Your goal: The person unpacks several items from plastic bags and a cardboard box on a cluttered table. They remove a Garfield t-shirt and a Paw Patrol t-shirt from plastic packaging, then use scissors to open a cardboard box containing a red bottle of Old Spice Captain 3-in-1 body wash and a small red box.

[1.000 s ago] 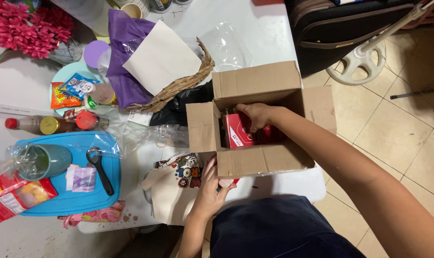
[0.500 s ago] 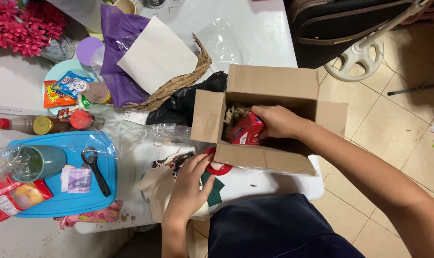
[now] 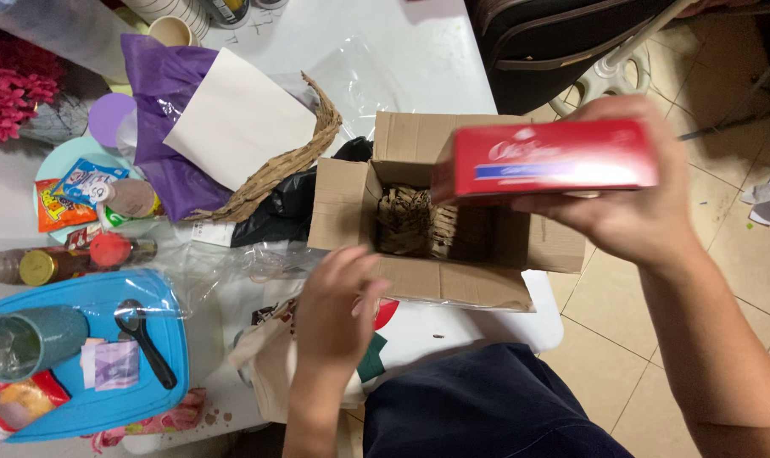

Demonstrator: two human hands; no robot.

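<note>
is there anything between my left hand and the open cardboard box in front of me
Nothing visible. Your left hand hovers just short of the cardboard box, at its near left corner, with only a cloth bag on the table beneath it. Your right hand holds the red carton raised above the box, clear of that gap.

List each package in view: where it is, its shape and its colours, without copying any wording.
Red box: long carton, blue stripe, held in right hand above cardboard box.
Snack packets: orange and blue, flat, on round plate at left.
Red bag: bottom left corner, partly cut off.
</note>
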